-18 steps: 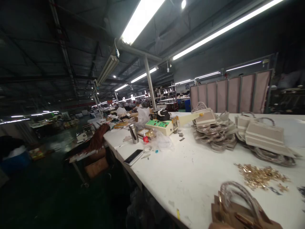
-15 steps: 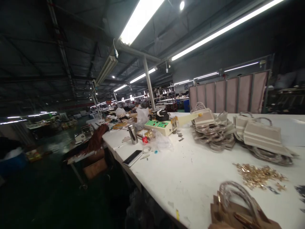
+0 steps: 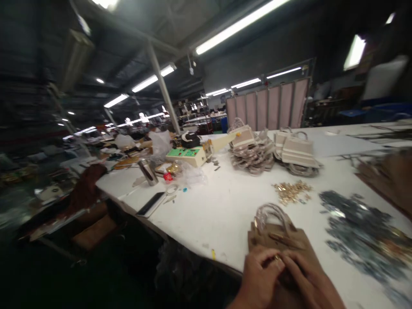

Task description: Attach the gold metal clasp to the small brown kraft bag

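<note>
A small brown bag [image 3: 283,242] with clear-wrapped handles lies on the white table [image 3: 225,210] near its front edge. My left hand [image 3: 259,279] and my right hand [image 3: 305,281] rest together on the bag's near end. Their fingertips pinch a small gold-coloured piece [image 3: 277,258] between them on the bag. Both hands are closed in that pinch.
A heap of gold fittings [image 3: 291,191] and a spread of grey metal parts [image 3: 357,225] lie to the right. Stacks of beige bags [image 3: 298,150] sit farther back, with a green-panelled machine [image 3: 189,155], a steel cup [image 3: 148,171] and a phone [image 3: 150,203] at left.
The view has swung right and down. My hands, out of sight before, now show at the bottom, pinching on the brown bag. The grey metal parts have come into view.
</note>
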